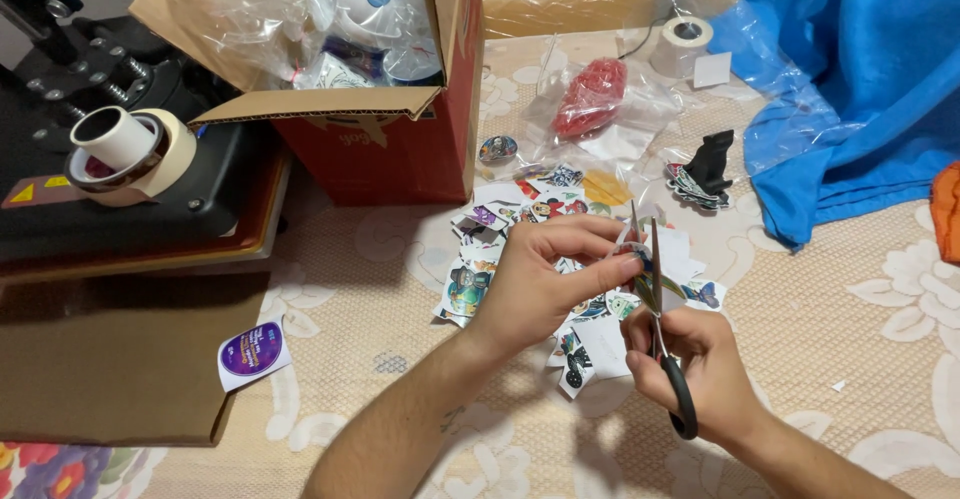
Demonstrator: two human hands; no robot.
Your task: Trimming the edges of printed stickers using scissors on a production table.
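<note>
My left hand pinches a small printed paper cutout between thumb and fingers. My right hand grips black-handled scissors, whose blades point upward and are parted around the cutout's edge. Both hands hover over a pile of colourful cut stickers scattered on the beige lace tablecloth. White paper offcuts lie under my hands.
An open red cardboard box with plastic-wrapped items stands behind the pile. A black press machine with tape rolls sits at left. A round purple sticker, a red bagged item, a white tape roll and blue cloth lie around.
</note>
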